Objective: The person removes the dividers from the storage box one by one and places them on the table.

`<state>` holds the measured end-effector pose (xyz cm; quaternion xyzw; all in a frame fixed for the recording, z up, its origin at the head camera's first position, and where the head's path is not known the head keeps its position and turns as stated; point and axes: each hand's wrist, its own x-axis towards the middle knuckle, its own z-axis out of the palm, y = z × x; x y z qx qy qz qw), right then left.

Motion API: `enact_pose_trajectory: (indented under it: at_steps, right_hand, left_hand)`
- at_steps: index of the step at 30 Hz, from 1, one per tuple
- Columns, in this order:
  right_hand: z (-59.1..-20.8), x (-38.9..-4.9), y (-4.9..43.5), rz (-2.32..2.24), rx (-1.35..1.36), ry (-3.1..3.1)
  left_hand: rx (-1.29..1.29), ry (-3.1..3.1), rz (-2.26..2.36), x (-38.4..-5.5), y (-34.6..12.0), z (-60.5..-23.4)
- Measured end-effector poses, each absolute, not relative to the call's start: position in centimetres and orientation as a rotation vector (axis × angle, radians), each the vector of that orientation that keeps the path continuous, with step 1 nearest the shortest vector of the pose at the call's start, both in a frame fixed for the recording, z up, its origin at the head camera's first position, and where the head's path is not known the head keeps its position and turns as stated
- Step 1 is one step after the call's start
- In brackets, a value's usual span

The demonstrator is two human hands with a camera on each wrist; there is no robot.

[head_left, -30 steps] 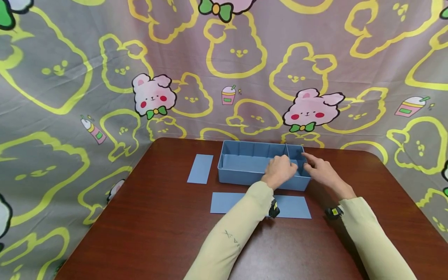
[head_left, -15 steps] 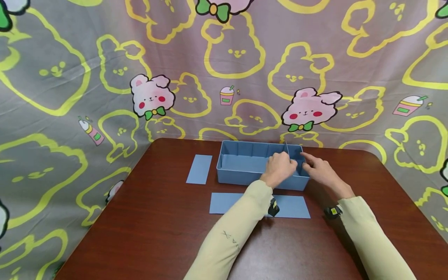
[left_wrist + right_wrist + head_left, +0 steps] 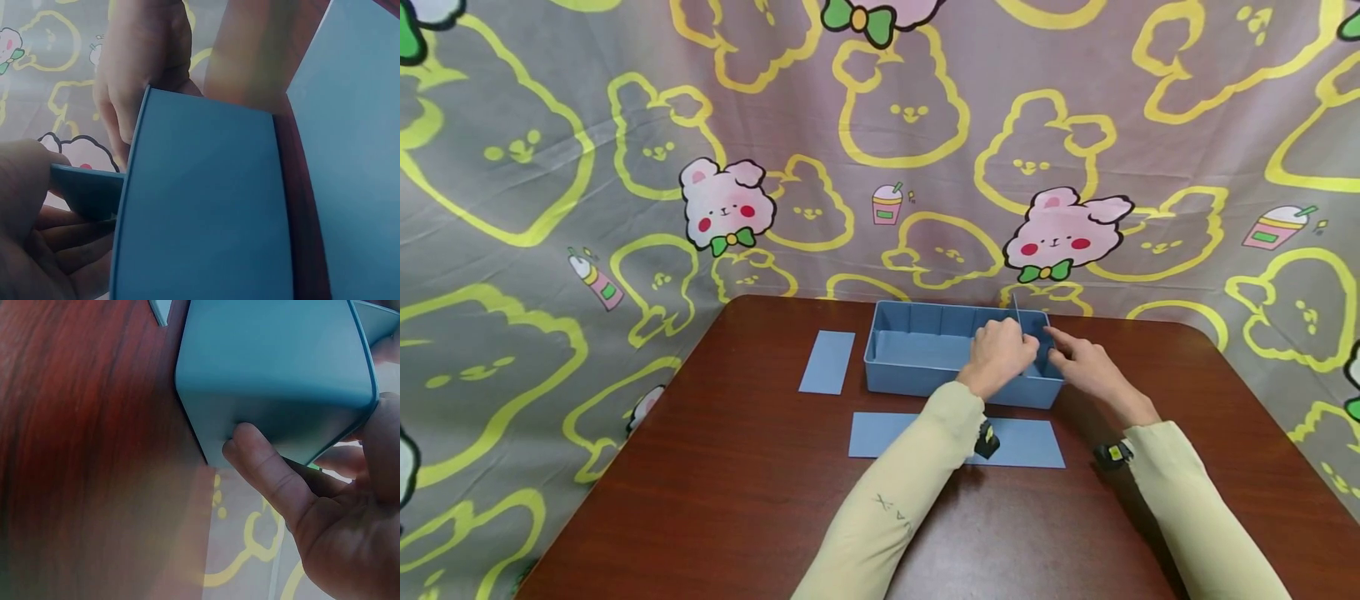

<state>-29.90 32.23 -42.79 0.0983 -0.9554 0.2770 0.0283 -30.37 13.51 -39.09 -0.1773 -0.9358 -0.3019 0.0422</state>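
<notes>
A long blue storage box [image 3: 910,379] sits toward the back of the table. My left hand [image 3: 997,354] reaches over its front wall and pinches a thin blue divider [image 3: 90,190]. That divider stands upright near the box's right end, its far top corner above the back rim. My right hand [image 3: 1090,367] grips the box's right end wall. In the right wrist view, some fingers [image 3: 256,453] lie against the outside of that wall while others reach over the rim. The divider's lower edge is hidden.
A long flat blue panel [image 3: 880,435] lies on the brown table [image 3: 737,467] in front of the box, partly under my left forearm. A shorter blue panel [image 3: 827,362] lies left of the box. A patterned curtain [image 3: 820,125] hangs behind the table.
My left hand has risen slightly, and the divider's far corner has come up further above the back rim. My right hand and the box have stayed in place.
</notes>
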Motion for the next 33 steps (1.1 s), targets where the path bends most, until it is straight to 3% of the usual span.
enact_pose_trajectory:
  at_steps: [16,33]
  right_hand:
    - [-42.5,-30.0,32.3,0.844,0.315,-2.951]
    - [-42.6,-30.0,32.1,0.85,0.309,-2.935]
  left_hand:
    - [-0.478,-2.844,-0.772,-30.3,13.7,-38.0]
    - [-0.431,-2.713,-0.987,-30.8,11.6,-35.8]
